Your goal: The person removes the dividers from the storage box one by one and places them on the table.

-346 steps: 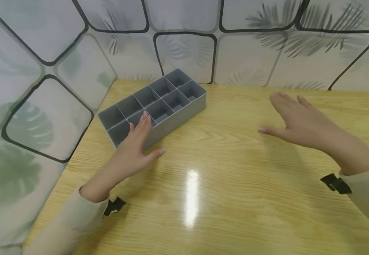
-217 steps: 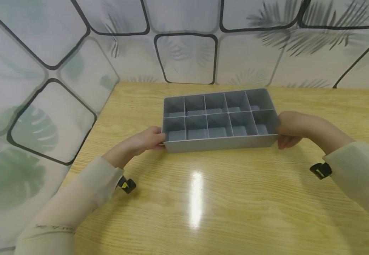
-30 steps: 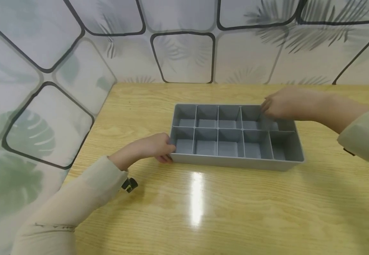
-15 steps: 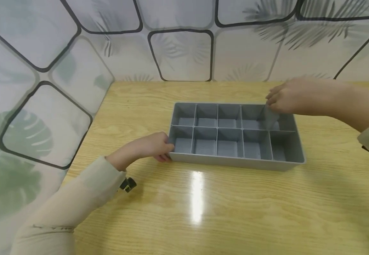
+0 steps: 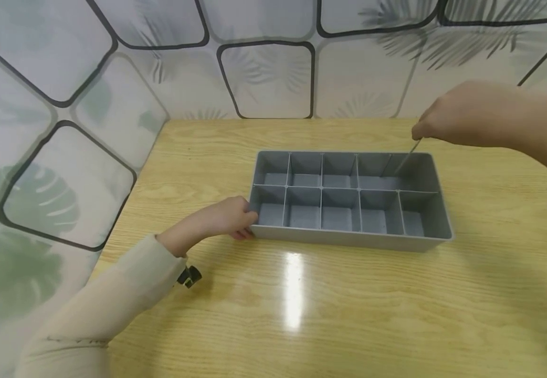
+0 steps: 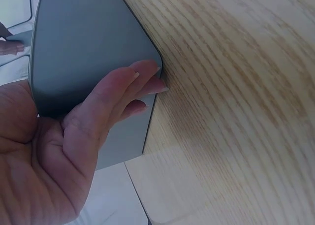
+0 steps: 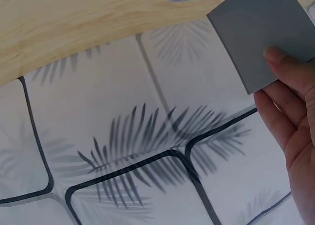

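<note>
A long grey organizer box, split by thin dividers into two rows of compartments, sits on the wooden table. My left hand grips its near left corner, thumb over the rim; in the left wrist view the fingers lie along the box's outer side wall. Above the far right corner, my right hand pinches a thin grey divider panel between thumb and fingers. Seen nearly edge-on in the head view, the panel tilts down toward the far right compartments, which now form one wide space.
The wooden table reaches back to a patterned wall close behind the box. Another wall runs along the table's left side. A bright light reflection lies on the tabletop in front of the box.
My right hand has risen and moved right, drawing the divider panel up out of the far row. My left hand stays on the corner. Earlier, the box was shifted right and straightened.
</note>
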Motion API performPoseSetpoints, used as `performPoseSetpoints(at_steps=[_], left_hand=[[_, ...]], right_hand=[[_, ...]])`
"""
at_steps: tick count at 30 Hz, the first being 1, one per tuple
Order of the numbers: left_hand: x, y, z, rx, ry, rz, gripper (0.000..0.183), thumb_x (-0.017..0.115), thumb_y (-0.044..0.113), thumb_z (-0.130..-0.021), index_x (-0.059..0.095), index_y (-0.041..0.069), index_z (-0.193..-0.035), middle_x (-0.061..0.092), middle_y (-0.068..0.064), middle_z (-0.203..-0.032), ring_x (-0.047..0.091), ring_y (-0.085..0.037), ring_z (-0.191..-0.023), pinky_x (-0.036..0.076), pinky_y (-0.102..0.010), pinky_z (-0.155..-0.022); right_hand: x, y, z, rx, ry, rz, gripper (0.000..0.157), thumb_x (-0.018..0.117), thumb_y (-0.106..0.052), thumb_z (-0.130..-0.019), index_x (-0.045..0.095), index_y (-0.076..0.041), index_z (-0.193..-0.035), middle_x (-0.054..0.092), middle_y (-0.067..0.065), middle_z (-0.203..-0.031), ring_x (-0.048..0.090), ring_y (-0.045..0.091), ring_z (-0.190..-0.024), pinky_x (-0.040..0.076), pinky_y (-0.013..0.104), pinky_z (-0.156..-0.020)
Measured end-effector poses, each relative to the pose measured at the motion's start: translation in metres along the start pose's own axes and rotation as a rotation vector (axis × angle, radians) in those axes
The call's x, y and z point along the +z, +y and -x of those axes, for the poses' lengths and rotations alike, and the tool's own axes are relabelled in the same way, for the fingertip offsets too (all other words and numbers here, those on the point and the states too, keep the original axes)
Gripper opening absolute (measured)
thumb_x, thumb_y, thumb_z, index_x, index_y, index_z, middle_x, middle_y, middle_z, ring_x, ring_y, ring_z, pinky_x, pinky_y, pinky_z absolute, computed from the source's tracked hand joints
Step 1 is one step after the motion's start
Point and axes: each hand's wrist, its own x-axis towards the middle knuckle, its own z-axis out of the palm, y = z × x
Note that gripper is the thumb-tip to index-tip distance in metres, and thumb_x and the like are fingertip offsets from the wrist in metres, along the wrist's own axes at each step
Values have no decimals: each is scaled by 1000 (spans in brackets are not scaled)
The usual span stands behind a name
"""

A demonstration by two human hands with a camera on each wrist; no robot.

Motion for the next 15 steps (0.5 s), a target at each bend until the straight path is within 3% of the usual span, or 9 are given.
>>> performPoseSetpoints(at_steps=[4,9,15], left_hand=[[0,1,1,-4,5,-2,36,37,13,-92,54,-14,-108,67,-22,-97,70,-27,-81,59,-34,-69],[-1,3,-1,-9,20,-3,34,38,13,-92,55,-13,-105,68,-21,-94,70,-26,-80,59,-34,-69],[1,-2,-3,-7,22,-10,32,39,13,-92,57,-12,-98,69,-19,-89,70,-25,-76,59,-33,-67]], right_hand=[[3,13,6,55,45,-34,19,65,-12,-85,49,-18,-75,54,-6,-64,41,13,-53,43,35,-48],[11,32,11,139,67,-150,8,66,-11,-85,61,-14,-90,62,-3,-75,48,15,-60,45,37,-55],[27,48,16,312,135,-289,19,65,-7,-84,62,5,-99,66,16,-80,54,21,-61,47,38,-56]])
